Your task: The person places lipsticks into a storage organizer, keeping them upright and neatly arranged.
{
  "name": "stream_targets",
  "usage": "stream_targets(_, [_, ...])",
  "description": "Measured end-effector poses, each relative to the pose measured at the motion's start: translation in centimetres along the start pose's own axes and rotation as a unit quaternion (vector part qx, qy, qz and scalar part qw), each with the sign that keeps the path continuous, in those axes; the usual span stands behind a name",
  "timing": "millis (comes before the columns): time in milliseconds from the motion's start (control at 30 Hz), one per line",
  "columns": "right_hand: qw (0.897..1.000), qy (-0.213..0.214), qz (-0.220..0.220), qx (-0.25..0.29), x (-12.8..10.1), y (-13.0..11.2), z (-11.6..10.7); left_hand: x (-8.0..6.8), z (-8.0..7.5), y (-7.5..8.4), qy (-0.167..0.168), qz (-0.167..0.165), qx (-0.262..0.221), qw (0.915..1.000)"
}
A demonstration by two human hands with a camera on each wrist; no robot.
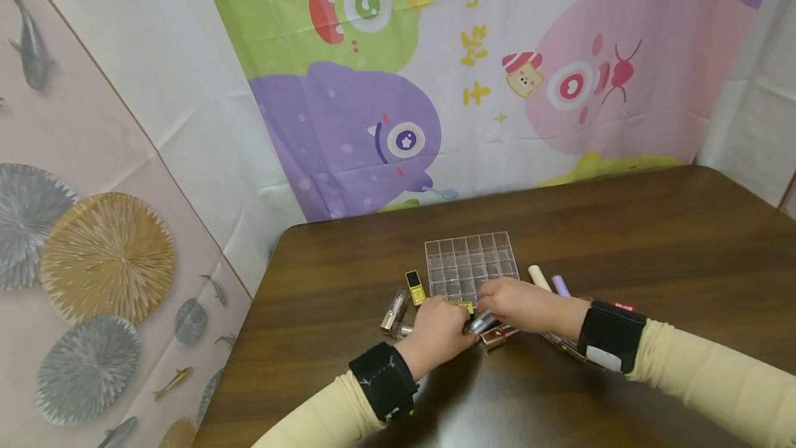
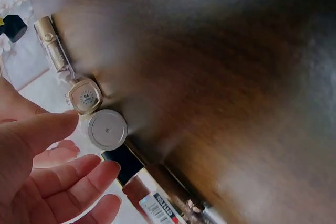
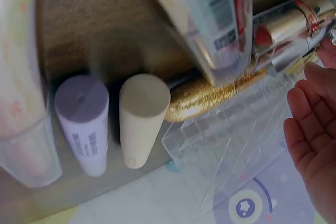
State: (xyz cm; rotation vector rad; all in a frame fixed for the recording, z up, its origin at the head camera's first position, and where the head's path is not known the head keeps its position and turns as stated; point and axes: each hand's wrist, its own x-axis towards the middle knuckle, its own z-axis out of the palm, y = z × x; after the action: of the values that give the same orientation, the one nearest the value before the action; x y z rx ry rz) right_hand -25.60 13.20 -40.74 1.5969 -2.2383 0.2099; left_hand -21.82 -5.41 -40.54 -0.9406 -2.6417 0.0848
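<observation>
Clear compartment organizer (image 1: 470, 263) sits on the bench (image 1: 323, 282), just past my fingers. My left hand (image 1: 439, 332) is at its near-left side, fingers loosely spread, thumb tip right by the gold-capped lip tube (image 2: 85, 98), next to the silver round cap (image 2: 107, 130); nothing looks gripped. My right hand (image 1: 513, 304) is at the organizer's near-right side, visible fingers relaxed, fingertips partly cut off, so can't tell if they pinch anything. Looks early to me: no cosmetic visibly stands in the organizer's cells, though my hands hide some near ones. What's left, as I judge it, is the pieces outside: black-and-yellow lipstick (image 1: 415, 287) just left of the organizer, clear-capped lip tube (image 1: 394, 311) near its front-left, gold textured tube (image 3: 205, 100) beside it, cream tube (image 1: 538, 277) and lilac tube (image 1: 561, 286) to its right, red-and-gold lipstick (image 3: 286, 27) in front.
</observation>
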Motion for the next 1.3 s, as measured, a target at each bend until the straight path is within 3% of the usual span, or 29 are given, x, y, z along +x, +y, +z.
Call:
stream_targets(200, [0.999, -0.039, 0.006, 0.017, 0.3, -0.3, 0.4, 0.2, 0.3, 0.3, -0.019, -0.011, 0.020, 0.9996])
stream_targets(533, [0.997, -0.070, 0.020, -0.034, 0.6, -0.6, 0.7, 0.1, 0.4, 0.2, -0.003, -0.011, 0.040, 0.9992])
stream_targets(733, [0.994, -0.086, 0.019, -0.061, 0.7, -0.6, 0.7, 0.4, 0.6, 0.1, -0.026, -0.009, 0.045, 0.9986])
stream_targets(933, [0.994, -0.097, 0.021, -0.056, 0.8, -0.6, 0.8, 0.5, 0.8, 0.0, -0.018, -0.002, 0.051, 0.9985])
stream_targets(1300, [0.993, -0.100, 0.013, -0.067, 1.0, -0.5, -1.2, 0.9, -0.8, -0.6, -0.016, 0.007, 0.046, 0.9988])
